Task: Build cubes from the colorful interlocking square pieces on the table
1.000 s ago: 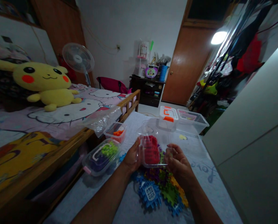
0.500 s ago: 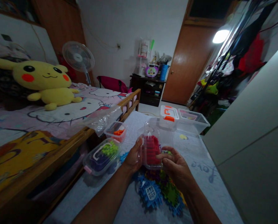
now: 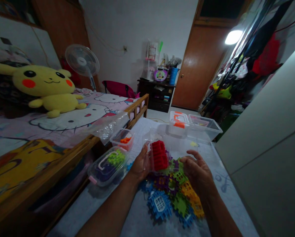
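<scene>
My left hand (image 3: 140, 165) grips the side of a clear plastic box (image 3: 147, 158), which is tilted above the table. Red toy building pieces (image 3: 159, 155) stand in a row inside it. To the right of the box, my right hand (image 3: 196, 168) is raised with its fingers apart and slightly curled, and nothing shows in it. Below both hands lies a loose pile of interlocking plastic pieces: a blue one with a white window grid (image 3: 159, 203), green ones (image 3: 180, 204) and yellow ones (image 3: 192, 197). Some purple pieces sit among them, partly under the box.
To the left stand a lidded clear box (image 3: 109, 166) of green and purple pieces and a small open box (image 3: 122, 140) with orange pieces. At the table's far end are a box with orange clasps (image 3: 179, 121) and an open clear bin (image 3: 204, 126). A wooden bed rail (image 3: 88, 142) borders the left.
My right hand has come away from the clear box and moved right, its fingers opening. The box, still in my left hand, has tilted, uncovering more green and yellow pieces.
</scene>
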A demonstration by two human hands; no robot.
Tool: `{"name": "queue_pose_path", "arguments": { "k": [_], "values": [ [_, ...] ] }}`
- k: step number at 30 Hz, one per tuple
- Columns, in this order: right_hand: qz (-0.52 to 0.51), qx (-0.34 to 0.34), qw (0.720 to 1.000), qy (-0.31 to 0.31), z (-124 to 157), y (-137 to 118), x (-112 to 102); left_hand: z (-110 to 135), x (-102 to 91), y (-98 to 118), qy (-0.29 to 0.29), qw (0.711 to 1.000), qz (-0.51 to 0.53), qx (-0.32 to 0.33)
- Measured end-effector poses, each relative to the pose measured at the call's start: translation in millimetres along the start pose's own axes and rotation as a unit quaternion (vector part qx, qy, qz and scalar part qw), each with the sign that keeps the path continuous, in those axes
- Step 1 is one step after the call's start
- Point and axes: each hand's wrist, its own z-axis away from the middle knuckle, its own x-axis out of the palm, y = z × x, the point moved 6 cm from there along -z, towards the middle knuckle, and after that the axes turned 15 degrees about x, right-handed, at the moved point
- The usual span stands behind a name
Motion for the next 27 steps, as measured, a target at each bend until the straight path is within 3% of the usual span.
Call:
{"name": "queue_pose_path", "arguments": {
  "k": [5,9,14,21,27],
  "values": [
    [-0.033,-0.036,0.997,0.054,-21.8,-8.9,-42.6,4.0,8.7,15.0,-0.012,0.999,-0.014,0.030],
    [-0.034,-0.023,0.995,0.086,-32.1,-2.5,-60.1,5.1,8.9,23.1,-0.051,0.998,-0.015,0.028],
    [-0.030,-0.001,0.994,0.105,-37.1,4.7,-66.7,4.1,0.1,31.2,-0.055,0.993,-0.098,0.040],
    [-0.018,0.021,0.995,0.094,-39.9,14.8,-70.4,8.8,14.6,34.3,-0.099,0.977,-0.185,0.039],
    [-0.014,0.032,0.996,0.085,-39.0,18.3,-68.5,7.3,18.3,29.1,-0.063,0.944,-0.319,0.057]
  ]
}}
